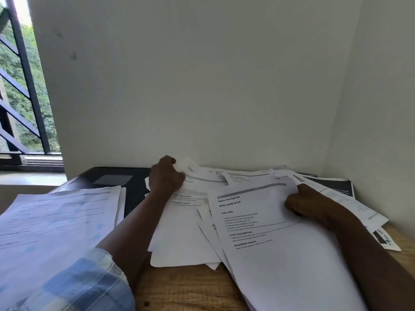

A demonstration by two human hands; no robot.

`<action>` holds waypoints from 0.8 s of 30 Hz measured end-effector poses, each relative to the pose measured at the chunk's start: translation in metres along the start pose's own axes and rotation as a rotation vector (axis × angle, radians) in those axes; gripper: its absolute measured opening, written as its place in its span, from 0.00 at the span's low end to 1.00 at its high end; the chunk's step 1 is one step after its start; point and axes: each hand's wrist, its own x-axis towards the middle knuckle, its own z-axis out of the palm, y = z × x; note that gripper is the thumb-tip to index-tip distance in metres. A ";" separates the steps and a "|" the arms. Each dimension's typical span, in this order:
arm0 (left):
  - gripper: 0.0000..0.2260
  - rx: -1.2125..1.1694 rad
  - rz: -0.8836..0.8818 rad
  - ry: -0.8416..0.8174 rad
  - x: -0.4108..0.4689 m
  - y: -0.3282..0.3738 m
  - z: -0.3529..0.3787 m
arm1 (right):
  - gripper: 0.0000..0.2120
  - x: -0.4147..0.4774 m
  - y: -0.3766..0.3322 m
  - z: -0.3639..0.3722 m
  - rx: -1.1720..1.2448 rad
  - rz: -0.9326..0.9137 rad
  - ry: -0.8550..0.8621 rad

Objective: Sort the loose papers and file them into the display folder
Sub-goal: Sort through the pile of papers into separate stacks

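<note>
Both hands were in the pile! The left hand [166, 176] had its fingers curled round the crumpled top edge of a sheet [190, 194] close to the wall. The right hand [301, 202] gripped the right edge of the top page [253, 221], headed "Replace Toilet Paper Roll". Loose papers [179, 245] lay fanned over the table [190, 288]. The black folder [116, 178] lay flat at the back left, a second stack [60, 221] overlapping its near edge.

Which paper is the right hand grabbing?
The right hand grips the front sheet headed "Initial Scene Setup"; the left hand pinches a crumpled sheet farther back.
</note>
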 end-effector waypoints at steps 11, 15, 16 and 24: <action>0.06 -0.303 0.052 0.313 0.010 -0.006 -0.014 | 0.35 -0.013 -0.012 0.002 0.069 0.041 -0.043; 0.05 -0.329 0.072 0.331 0.013 -0.009 -0.014 | 0.25 -0.018 -0.018 0.003 0.067 0.064 -0.030; 0.05 -0.333 0.075 0.334 0.013 -0.009 -0.014 | 0.23 -0.018 -0.018 0.004 0.064 0.065 -0.020; 0.12 -0.353 0.219 0.481 0.006 0.006 -0.027 | 0.24 -0.020 -0.018 0.013 0.009 0.062 0.022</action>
